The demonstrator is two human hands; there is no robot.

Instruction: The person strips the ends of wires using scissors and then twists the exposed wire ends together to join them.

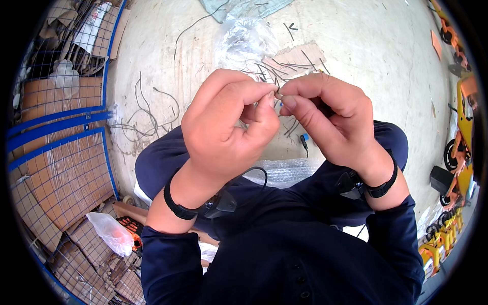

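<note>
Both of my hands are raised in front of me, fingertips almost meeting. My left hand is closed in a pinch of thumb and forefinger. My right hand pinches from the other side in the same way. Whatever lies between the fingertips is small and dark, mostly covered by the fingers, and I cannot make out its kind. Just beyond the hands, short dark cable pieces lie on a flat piece of cardboard. Below the right hand, a blue-and-black connector with a cable rests between my legs.
Clear plastic bags and a bluish cloth lie farther out. Loose black cable curls on the floor at left, beside a blue wire-mesh cage holding cardboard. Orange and yellow wheeled equipment lines the right side.
</note>
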